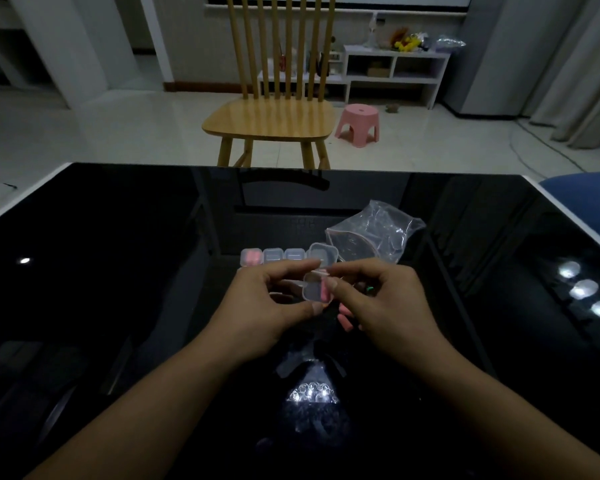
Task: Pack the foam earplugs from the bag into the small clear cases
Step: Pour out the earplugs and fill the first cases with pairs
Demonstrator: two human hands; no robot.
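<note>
Left hand (274,306) and right hand (374,303) together over glossy black table (118,271), both pinching small open clear case (315,289) with pink foam earplug (325,292) inside. More pink earplugs (344,320) just below, near right palm. Beyond hands, row of clear cases (284,255), leftmost holding pink. Far right, crumpled clear zip bag (374,233). Farther off, wooden chair (274,116), pink stool (359,123).

A home living room is indicated — a wooden spindle-back chair (274,109), a pink plastic stool (358,124), a white low shelf unit (394,72) and curtains (582,64) are seen on tiled floor.
</note>
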